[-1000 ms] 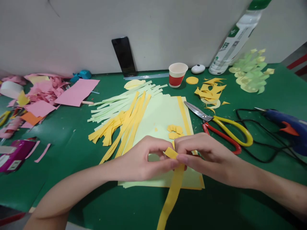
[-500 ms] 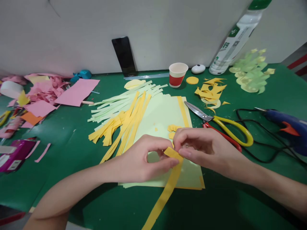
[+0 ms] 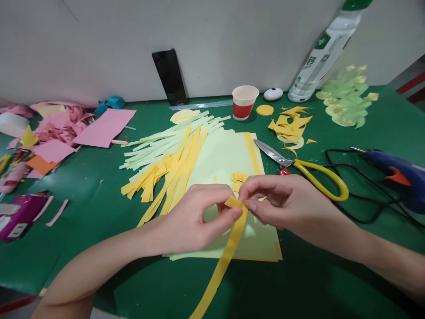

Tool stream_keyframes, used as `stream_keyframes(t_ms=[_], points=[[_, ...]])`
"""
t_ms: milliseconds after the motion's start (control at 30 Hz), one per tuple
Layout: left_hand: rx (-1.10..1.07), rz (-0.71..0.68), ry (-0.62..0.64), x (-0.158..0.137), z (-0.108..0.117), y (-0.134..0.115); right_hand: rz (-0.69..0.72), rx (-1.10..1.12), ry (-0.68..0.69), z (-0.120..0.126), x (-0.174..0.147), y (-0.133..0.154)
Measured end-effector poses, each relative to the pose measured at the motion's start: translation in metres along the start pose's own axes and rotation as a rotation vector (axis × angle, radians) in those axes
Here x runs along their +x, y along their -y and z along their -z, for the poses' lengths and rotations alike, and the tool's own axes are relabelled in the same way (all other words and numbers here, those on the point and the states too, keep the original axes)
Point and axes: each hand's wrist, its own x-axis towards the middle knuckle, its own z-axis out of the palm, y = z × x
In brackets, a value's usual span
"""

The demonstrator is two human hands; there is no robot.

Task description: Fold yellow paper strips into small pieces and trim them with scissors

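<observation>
The paper cup (image 3: 244,109) is white with a red band. In front of it are a yellow strip (image 3: 227,254), pale green sheets (image 3: 222,155) and yellow-and-red-handled scissors (image 3: 291,163); left of it, a black phone (image 3: 170,75) and pink paper (image 3: 106,127); beneath it, the green desk (image 3: 83,212).

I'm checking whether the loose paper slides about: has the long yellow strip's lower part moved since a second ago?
Yes. The strip's lower part has swung to the left, judged against the front edge of the pale green sheets.

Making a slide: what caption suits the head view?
Left hand and right hand hold a yellow strip over pale green paper, scissors nearby.
</observation>
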Motion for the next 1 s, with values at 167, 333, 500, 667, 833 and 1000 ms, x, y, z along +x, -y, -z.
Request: stream_keyframes(t_ms=[167,333,500,667,833,1000], points=[[0.007,-0.009,-0.015,-0.001,-0.001,0.001,0.023,-0.059,-0.012,0.003,0.0,0.0],[0.007,0.011,-0.023,-0.002,0.001,0.0,0.044,-0.162,-0.056,0.006,-0.003,0.001],[-0.049,0.041,0.007,-0.002,0.0,-0.001,0.202,-0.357,0.119,0.009,-0.006,-0.005],[-0.123,0.029,-0.05,-0.001,-0.003,0.001,0.42,-0.453,0.154,0.01,-0.005,-0.011],[-0.157,0.058,-0.087,-0.003,-0.002,0.003,0.478,-0.601,-0.041,0.017,-0.005,-0.01],[-0.194,0.055,-0.122,-0.003,-0.001,0.002,0.423,-0.507,-0.28,0.023,-0.005,-0.004]])
